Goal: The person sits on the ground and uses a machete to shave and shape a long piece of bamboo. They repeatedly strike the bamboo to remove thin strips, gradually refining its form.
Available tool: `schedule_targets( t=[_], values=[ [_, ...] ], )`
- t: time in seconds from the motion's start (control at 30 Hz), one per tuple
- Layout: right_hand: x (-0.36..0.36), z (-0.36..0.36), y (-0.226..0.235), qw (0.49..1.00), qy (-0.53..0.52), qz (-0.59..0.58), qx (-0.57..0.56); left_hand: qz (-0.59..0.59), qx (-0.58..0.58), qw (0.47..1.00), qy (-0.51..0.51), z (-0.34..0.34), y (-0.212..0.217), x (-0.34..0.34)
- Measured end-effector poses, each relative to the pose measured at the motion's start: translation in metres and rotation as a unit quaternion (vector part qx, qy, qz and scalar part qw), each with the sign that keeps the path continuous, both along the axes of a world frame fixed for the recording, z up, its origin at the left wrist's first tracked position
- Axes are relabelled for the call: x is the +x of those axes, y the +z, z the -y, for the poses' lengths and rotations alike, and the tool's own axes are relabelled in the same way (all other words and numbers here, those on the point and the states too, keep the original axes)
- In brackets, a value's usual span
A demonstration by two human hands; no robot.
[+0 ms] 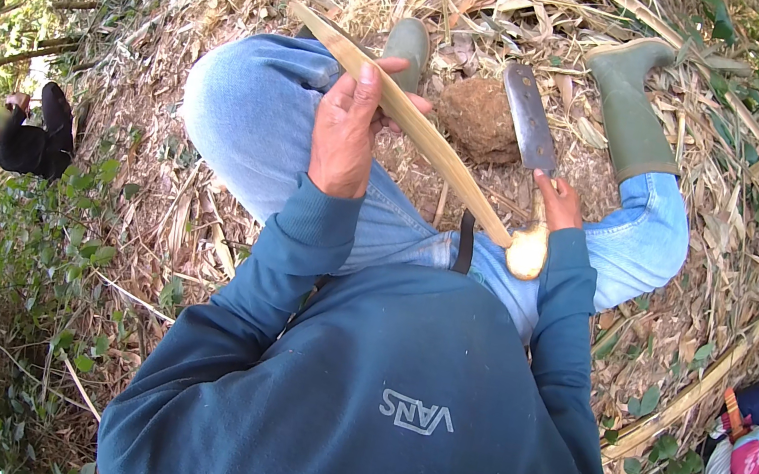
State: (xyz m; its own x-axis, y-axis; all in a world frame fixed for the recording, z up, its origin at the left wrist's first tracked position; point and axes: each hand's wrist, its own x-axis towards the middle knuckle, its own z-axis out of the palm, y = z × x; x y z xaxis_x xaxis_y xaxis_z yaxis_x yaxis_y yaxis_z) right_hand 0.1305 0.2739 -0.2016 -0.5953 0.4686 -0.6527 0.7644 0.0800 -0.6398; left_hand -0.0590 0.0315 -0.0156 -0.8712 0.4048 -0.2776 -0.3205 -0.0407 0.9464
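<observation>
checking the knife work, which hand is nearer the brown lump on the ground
Right. The right hand grips the knife, whose blade lies just beside the brown lump. The left hand holds the bamboo strip, farther to the lump's left.

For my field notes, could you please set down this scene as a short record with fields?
Setting: outdoors, ground strewn with dry bamboo husks
Posture: seated, knees bent, in jeans and green rubber boots
Left hand: grips a long pale bamboo strip
Right hand: holds the handle of a broad-bladed knife, blade pointing away
Between the legs: brown clod
Others: one person at far left, another at lower right
</observation>
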Motion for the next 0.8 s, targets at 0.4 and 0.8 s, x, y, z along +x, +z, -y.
schedule_targets(
  t=[0.4,0.8],
  values=[
    [0.008,0.003,-0.026,0.997,-0.051,-0.048,0.016,0.117,0.228,0.966,0.014,-0.001,-0.002,-0.008],
    [-0.001,0.009,0.001,0.998,-0.03,-0.049,0.013,0.242,0.245,0.928,-0.141,-0.05,-0.018,0.041]
  ],
)
